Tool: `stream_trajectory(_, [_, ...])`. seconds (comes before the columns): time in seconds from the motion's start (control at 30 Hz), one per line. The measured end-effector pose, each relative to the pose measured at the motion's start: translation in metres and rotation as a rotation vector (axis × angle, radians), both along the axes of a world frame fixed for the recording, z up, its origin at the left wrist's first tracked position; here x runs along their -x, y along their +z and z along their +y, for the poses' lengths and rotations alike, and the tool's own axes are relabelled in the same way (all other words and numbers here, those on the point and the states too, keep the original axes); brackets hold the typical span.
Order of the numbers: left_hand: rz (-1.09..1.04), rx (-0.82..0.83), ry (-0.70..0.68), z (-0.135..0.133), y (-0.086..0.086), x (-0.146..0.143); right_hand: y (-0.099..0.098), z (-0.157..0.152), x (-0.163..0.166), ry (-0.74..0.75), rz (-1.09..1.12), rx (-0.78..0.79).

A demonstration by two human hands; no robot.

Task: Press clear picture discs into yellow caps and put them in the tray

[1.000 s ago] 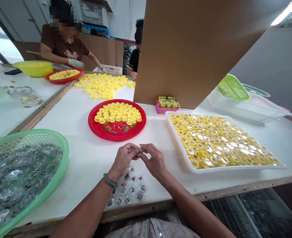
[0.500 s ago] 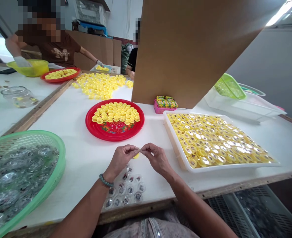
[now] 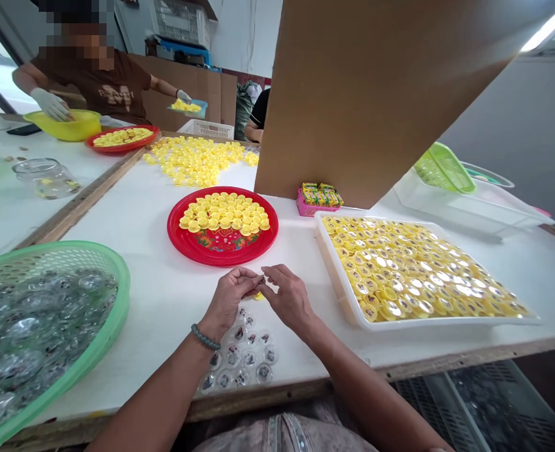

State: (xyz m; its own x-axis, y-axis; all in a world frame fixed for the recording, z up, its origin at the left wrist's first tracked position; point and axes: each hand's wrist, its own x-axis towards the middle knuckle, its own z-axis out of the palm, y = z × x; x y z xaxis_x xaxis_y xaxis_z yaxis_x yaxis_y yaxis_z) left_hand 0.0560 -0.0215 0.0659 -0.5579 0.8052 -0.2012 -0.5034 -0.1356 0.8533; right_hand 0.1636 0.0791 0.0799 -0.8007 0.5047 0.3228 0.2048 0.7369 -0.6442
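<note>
My left hand [image 3: 229,296], with a beaded bracelet [image 3: 205,337] on its wrist, is closed in a pinch. Its fingertips hold a small dark piece too tiny to make out. My right hand [image 3: 287,297] meets it there, thumb and index finger curled around the same spot. Just under the fingertips a yellow cup-like piece [image 3: 258,295] partly shows on the table. Below my hands lie several clear round domes [image 3: 249,358] with small printed pictures inside, laid out in rough rows.
Ahead, a red tray [image 3: 223,256] bears yellow cups [image 3: 233,210]. A white bin [image 3: 348,295] of filled yellow pieces stands right; a green basket [image 3: 122,295] of clear domes, left. A brown board [image 3: 338,107] rises behind a pink basket [image 3: 306,208]. A gloved co-worker [image 3: 117,88] holds a blue container [image 3: 200,110].
My fingertips have shifted from a level pinch to a tilted one, the right index finger now raised. The co-worker has lifted a blue container of yellow pieces off the white crate.
</note>
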Motion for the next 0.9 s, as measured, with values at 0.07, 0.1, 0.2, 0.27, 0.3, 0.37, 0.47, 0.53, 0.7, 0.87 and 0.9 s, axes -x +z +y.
stream_trajectory(0.07, [-0.009, -0.002, -0.017, 0.001, -0.003, -0.001, -0.005, -0.002, 0.002, -0.019, 0.011, -0.014])
stream_trajectory(0.1, [-0.008, -0.004, -0.025, 0.001, -0.004, -0.001, -0.007, -0.003, 0.002, -0.019, 0.018, -0.018])
stream_trajectory(0.2, [0.001, 0.001, -0.014, 0.003, -0.006, -0.001, -0.011, -0.006, 0.0, -0.03, 0.028, -0.041])
stream_trajectory(0.27, [-0.006, 0.001, 0.019, 0.004, -0.006, -0.001, -0.013, -0.008, -0.001, -0.05, 0.03, -0.068])
stream_trajectory(0.3, [-0.017, -0.007, 0.033, 0.004, -0.006, -0.001, -0.014, -0.01, -0.001, -0.06, 0.031, -0.088])
stream_trajectory(0.37, [-0.051, -0.033, 0.051, 0.004, -0.006, -0.001, -0.015, -0.012, 0.0, -0.078, 0.037, -0.15])
stream_trajectory(0.47, [-0.077, -0.053, 0.091, 0.004, -0.007, -0.002, -0.014, -0.016, 0.004, -0.092, 0.036, -0.268])
stream_trajectory(0.53, [-0.077, -0.051, 0.126, 0.005, -0.007, -0.003, -0.013, -0.018, 0.008, -0.092, 0.018, -0.313])
stream_trajectory(0.7, [-0.058, -0.046, 0.099, 0.004, -0.006, -0.001, -0.012, -0.015, 0.008, -0.09, -0.009, -0.219])
stream_trajectory(0.87, [0.339, 0.162, 0.084, 0.002, -0.013, 0.014, -0.014, 0.006, -0.005, 0.012, -0.072, 0.009])
stream_trajectory(0.9, [0.459, 0.235, 0.105, 0.002, -0.017, 0.018, -0.014, 0.011, -0.007, 0.04, -0.114, 0.006])
